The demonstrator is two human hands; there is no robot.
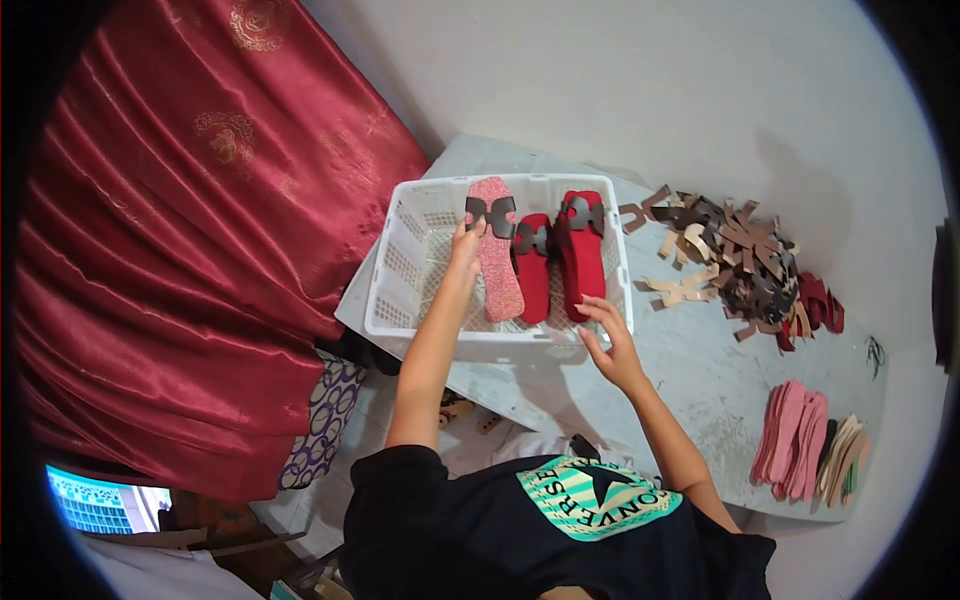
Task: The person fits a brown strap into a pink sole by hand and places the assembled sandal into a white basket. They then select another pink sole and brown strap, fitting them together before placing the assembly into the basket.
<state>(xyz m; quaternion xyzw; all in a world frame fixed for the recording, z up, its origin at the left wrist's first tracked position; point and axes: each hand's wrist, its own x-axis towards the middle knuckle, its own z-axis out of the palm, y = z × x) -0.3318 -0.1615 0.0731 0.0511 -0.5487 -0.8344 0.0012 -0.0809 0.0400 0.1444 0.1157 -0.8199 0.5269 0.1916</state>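
My left hand is closed on a pink speckled sandal with a dark strap, held over the white plastic basket. Two red sandals stand in the basket to its right: a smaller red sandal in the middle and a larger red sandal, seemingly stacked on others, by the right wall. Both have dark straps. My right hand is at the basket's front right, fingers apart, its fingertips at the lower end of the larger red sandal.
On the grey table, a pile of brown, black and beige straps lies right of the basket, with dark red pieces beside it. Pink soles and beige soles lie at the front right. A red curtain hangs left.
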